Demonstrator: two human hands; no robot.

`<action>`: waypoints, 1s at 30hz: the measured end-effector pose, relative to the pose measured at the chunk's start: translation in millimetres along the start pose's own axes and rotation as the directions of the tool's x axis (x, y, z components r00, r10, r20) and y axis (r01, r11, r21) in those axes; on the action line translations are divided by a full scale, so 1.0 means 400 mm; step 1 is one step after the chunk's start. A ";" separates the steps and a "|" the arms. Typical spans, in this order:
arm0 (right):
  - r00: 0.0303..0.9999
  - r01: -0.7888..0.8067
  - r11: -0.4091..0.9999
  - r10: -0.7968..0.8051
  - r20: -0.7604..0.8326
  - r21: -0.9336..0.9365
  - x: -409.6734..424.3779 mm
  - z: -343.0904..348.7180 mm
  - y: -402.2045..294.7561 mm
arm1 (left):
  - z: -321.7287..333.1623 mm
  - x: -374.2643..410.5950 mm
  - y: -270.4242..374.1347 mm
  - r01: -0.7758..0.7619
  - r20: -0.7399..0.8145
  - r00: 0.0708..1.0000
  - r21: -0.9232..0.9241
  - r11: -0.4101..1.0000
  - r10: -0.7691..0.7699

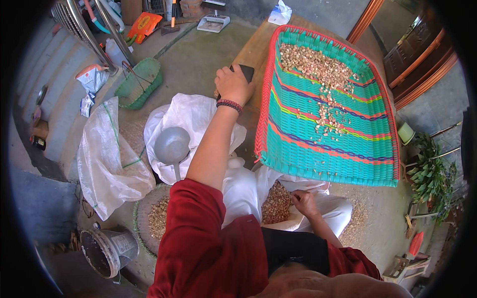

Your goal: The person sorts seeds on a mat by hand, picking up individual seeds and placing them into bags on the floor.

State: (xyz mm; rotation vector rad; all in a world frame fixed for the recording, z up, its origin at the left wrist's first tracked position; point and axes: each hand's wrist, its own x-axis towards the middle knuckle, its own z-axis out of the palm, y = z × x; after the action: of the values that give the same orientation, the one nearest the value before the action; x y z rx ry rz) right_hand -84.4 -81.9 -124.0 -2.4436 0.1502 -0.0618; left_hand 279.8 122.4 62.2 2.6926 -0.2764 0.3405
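Observation:
My left hand point(234, 86), with a beaded bracelet at the wrist, reaches far forward and grips a flat black object point(245, 71), perhaps a phone, beside the wooden bench point(250, 48). My right hand point(306, 203) is low, fingers curled, over the edge of a white sack point(238, 193) of brown kernels point(277, 204); whether it pinches anything is hidden. Ahead to the right rests a turquoise woven tray point(294, 149) with a red rim. Pale brown kernels point(316, 65), perhaps peanuts, are heaped at its far end, and loose pieces trail down its middle.
At left a metal ladle point(172, 144) lies on another white sack point(193, 106). Nearby are a round basket of kernels point(158, 218), a dirty bucket point(108, 249), a translucent sack point(111, 160) and a green basket point(139, 83). Scraps point(356, 218) litter the floor at right.

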 end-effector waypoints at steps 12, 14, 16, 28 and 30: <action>0.997 -0.034 0.997 0.030 0.076 0.062 0.014 0.005 -0.026 | 0.041 0.024 0.022 0.021 -0.104 0.995 0.078 0.997 -0.013; 0.997 -0.013 0.999 0.010 0.077 0.039 0.013 0.007 -0.021 | 0.041 0.024 0.025 0.026 -0.109 0.994 0.076 0.997 -0.018; 0.993 -0.065 0.995 0.058 0.098 0.070 0.013 0.009 -0.022 | 0.042 0.023 0.027 0.032 -0.119 0.993 0.076 0.997 -0.023; 0.990 -0.057 0.992 0.041 0.135 0.116 0.016 -0.001 -0.037 | -0.012 -0.032 -0.023 -0.027 -0.086 0.996 -0.151 0.988 0.014; 0.988 -0.065 0.991 0.048 0.145 0.118 0.019 -0.007 -0.046 | -0.013 -0.037 -0.026 -0.029 -0.097 0.995 -0.174 0.984 0.012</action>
State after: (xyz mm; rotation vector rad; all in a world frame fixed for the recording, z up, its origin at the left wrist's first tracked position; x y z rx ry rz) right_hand -75.3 -70.6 -110.2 -2.3098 0.1478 0.1240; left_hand 267.3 136.0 58.8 2.4941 -0.2922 0.4288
